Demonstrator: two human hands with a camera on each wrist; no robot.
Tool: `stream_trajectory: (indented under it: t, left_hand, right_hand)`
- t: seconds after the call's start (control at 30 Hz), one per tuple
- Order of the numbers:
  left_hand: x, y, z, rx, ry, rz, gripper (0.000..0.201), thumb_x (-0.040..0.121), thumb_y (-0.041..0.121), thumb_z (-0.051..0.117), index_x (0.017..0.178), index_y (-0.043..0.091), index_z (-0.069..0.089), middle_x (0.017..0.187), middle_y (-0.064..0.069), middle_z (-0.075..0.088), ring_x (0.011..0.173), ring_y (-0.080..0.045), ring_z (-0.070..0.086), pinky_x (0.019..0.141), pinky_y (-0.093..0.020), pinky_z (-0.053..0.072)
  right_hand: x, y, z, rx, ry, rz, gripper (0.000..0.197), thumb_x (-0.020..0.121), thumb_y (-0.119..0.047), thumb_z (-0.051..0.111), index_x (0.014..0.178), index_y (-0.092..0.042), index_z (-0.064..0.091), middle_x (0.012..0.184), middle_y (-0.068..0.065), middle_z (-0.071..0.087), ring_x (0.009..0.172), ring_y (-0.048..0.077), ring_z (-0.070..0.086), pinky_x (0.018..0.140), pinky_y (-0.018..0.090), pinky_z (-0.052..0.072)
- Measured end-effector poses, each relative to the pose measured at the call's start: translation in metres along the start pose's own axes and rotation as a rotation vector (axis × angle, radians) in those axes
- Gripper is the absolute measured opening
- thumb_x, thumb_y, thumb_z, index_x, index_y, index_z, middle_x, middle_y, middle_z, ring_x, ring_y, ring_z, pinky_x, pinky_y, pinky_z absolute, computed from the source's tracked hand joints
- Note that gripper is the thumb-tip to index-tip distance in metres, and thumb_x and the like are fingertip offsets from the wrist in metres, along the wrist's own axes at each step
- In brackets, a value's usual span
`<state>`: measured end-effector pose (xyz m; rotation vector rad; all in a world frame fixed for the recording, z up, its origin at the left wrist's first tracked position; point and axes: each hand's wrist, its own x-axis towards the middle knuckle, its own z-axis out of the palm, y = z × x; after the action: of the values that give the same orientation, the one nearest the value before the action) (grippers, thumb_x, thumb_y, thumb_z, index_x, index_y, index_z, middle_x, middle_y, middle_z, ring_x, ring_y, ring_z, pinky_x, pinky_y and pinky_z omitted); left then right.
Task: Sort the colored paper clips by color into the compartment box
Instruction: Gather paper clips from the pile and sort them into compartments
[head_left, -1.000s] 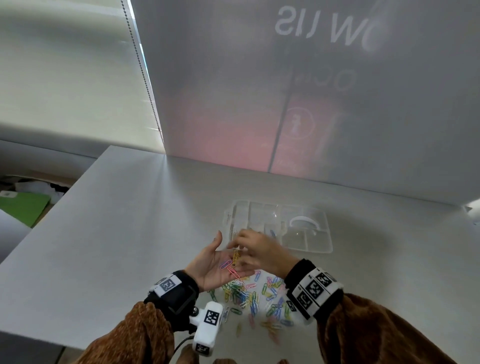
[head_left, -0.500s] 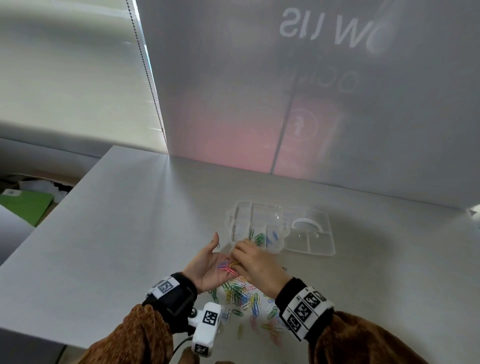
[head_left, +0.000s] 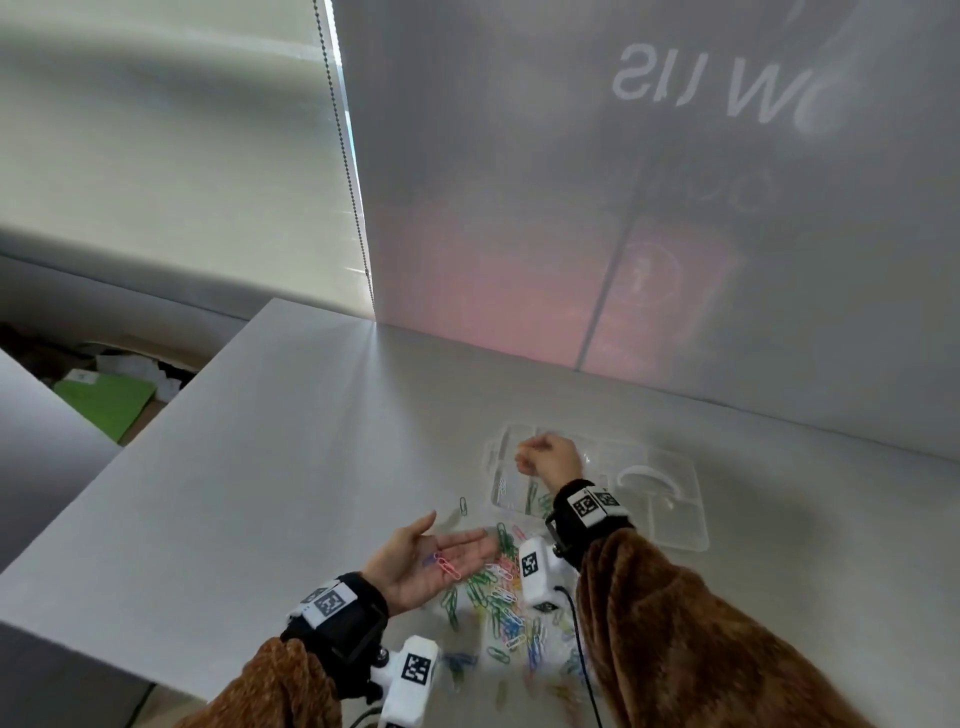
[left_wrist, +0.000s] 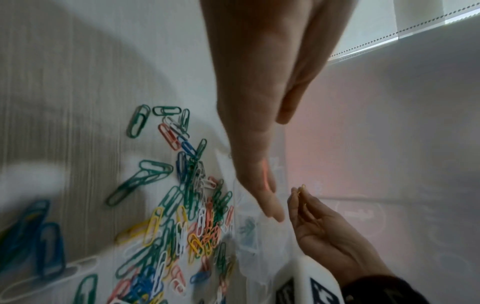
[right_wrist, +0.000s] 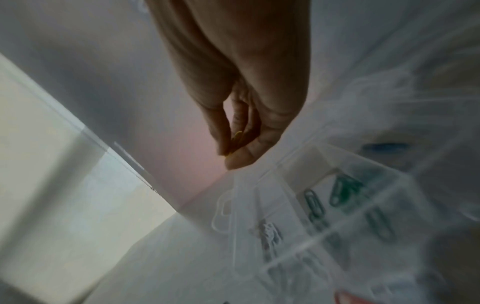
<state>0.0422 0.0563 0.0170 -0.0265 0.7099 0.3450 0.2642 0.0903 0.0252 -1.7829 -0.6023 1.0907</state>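
Observation:
My left hand (head_left: 460, 540) lies open, palm up, with pink paper clips (head_left: 448, 566) and a bluish one resting on it. One pink clip (left_wrist: 265, 174) also shows on its fingers (left_wrist: 259, 144). My right hand (head_left: 522, 460) hovers over the far-left part of the clear compartment box (head_left: 685, 545). It pinches a yellow clip (right_wrist: 237, 137) between thumb and fingertips (right_wrist: 241, 158). The box holds green clips (right_wrist: 342, 191), a blue one (right_wrist: 384, 147) and pale ones (right_wrist: 270, 232) in separate compartments. A mixed pile of clips (head_left: 498, 592) lies between my wrists.
One dark clip (head_left: 463, 505) lies alone left of the box. A translucent panel (head_left: 623, 234) stands upright just behind the box. The grey table (head_left: 260, 493) ends at its left edge, with a green sheet (head_left: 104, 405) lower down beyond it.
My right hand has left the left palm and moved forward over the box with the yellow clip pinched. The left hand has stayed palm up with the remaining clips.

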Motion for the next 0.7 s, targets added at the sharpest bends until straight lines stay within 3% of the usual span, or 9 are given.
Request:
stream_trajectory:
  t: [0.07, 0.13, 0.2, 0.27, 0.33, 0.4, 0.5, 0.6, 0.7]
  left_hand:
    - [-0.007, 0.004, 0.004, 0.018, -0.070, 0.017, 0.070, 0.089, 0.040, 0.039, 0.127, -0.019, 0.043, 0.136, -0.036, 0.040, 0.120, -0.046, 0.049, 0.096, -0.050, 0.043]
    - [-0.012, 0.007, 0.008, 0.024, -0.133, 0.012, 0.075, 0.089, 0.045, 0.043, 0.131, -0.017, 0.038, 0.140, -0.035, 0.034, 0.128, -0.046, 0.039, 0.103, -0.050, 0.038]
    - [-0.014, 0.010, 0.011, 0.030, -0.174, 0.013, 0.077, 0.085, 0.044, 0.046, 0.134, -0.015, 0.035, 0.142, -0.035, 0.032, 0.132, -0.045, 0.035, 0.106, -0.049, 0.034]
    - [-0.014, 0.011, 0.012, 0.045, -0.187, 0.023, 0.078, 0.085, 0.044, 0.045, 0.139, -0.011, 0.030, 0.144, -0.034, 0.030, 0.134, -0.044, 0.032, 0.109, -0.048, 0.031]
    - [-0.012, 0.010, 0.012, 0.063, -0.183, 0.044, 0.078, 0.085, 0.047, 0.045, 0.140, -0.005, 0.027, 0.144, -0.035, 0.030, 0.134, -0.045, 0.032, 0.108, -0.049, 0.031]
    - [-0.008, 0.007, 0.013, 0.055, -0.186, 0.054, 0.079, 0.086, 0.053, 0.045, 0.137, -0.004, 0.029, 0.139, -0.036, 0.035, 0.128, -0.047, 0.039, 0.106, -0.051, 0.035]
    - [0.000, 0.001, 0.015, 0.050, -0.262, 0.038, 0.082, 0.084, 0.058, 0.048, 0.137, -0.004, 0.035, 0.130, -0.028, 0.048, 0.114, -0.041, 0.054, 0.101, -0.049, 0.042]
    - [0.006, -0.004, 0.017, 0.112, -0.323, 0.016, 0.080, 0.086, 0.061, 0.041, 0.134, -0.002, 0.044, 0.122, -0.021, 0.054, 0.101, -0.030, 0.058, 0.093, -0.035, 0.041]
    - [0.010, -0.010, 0.020, 0.124, -0.357, 0.002, 0.082, 0.086, 0.063, 0.038, 0.131, -0.006, 0.046, 0.110, -0.020, 0.059, 0.085, -0.025, 0.057, 0.080, -0.030, 0.042]
  right_hand:
    - [0.020, -0.004, 0.010, -0.186, 0.046, -0.017, 0.021, 0.079, 0.005, 0.057, 0.066, -0.011, 0.060, 0.080, 0.019, 0.069, 0.080, 0.031, 0.066, 0.081, 0.039, 0.055]
    - [0.027, -0.011, 0.015, -0.421, 0.015, -0.018, 0.016, 0.085, -0.005, 0.053, 0.086, -0.002, 0.069, 0.103, 0.021, 0.069, 0.098, 0.032, 0.064, 0.091, 0.036, 0.048]
    - [0.022, -0.019, 0.016, -0.662, -0.072, -0.036, 0.028, 0.091, -0.008, 0.046, 0.109, 0.002, 0.065, 0.120, 0.019, 0.062, 0.114, 0.034, 0.056, 0.093, 0.030, 0.042]
    - [0.005, -0.030, 0.015, -0.737, -0.103, -0.143, 0.031, 0.091, -0.006, 0.044, 0.115, 0.003, 0.061, 0.123, 0.020, 0.060, 0.116, 0.034, 0.054, 0.095, 0.031, 0.040]
    - [-0.024, -0.036, 0.014, -0.633, -0.147, -0.310, 0.027, 0.092, -0.007, 0.049, 0.115, 0.000, 0.062, 0.119, 0.018, 0.063, 0.110, 0.028, 0.058, 0.097, 0.032, 0.042]
    - [-0.061, -0.034, 0.011, -0.489, -0.340, -0.448, 0.023, 0.090, -0.015, 0.057, 0.112, -0.007, 0.062, 0.112, 0.009, 0.064, 0.101, 0.016, 0.058, 0.090, 0.026, 0.046]
    - [-0.104, -0.016, 0.004, -0.756, -0.542, -0.651, 0.027, 0.086, -0.031, 0.060, 0.110, -0.019, 0.060, 0.112, -0.004, 0.056, 0.104, 0.006, 0.046, 0.090, 0.020, 0.037]
    - [-0.117, 0.005, -0.002, -0.876, -0.452, -0.691, 0.033, 0.084, -0.034, 0.061, 0.112, -0.018, 0.059, 0.115, -0.003, 0.052, 0.108, 0.007, 0.040, 0.093, 0.022, 0.035]
    - [-0.124, 0.014, -0.006, -0.823, -0.350, -0.671, 0.030, 0.084, -0.031, 0.062, 0.111, -0.018, 0.061, 0.111, -0.006, 0.052, 0.101, 0.001, 0.035, 0.084, 0.011, 0.030]
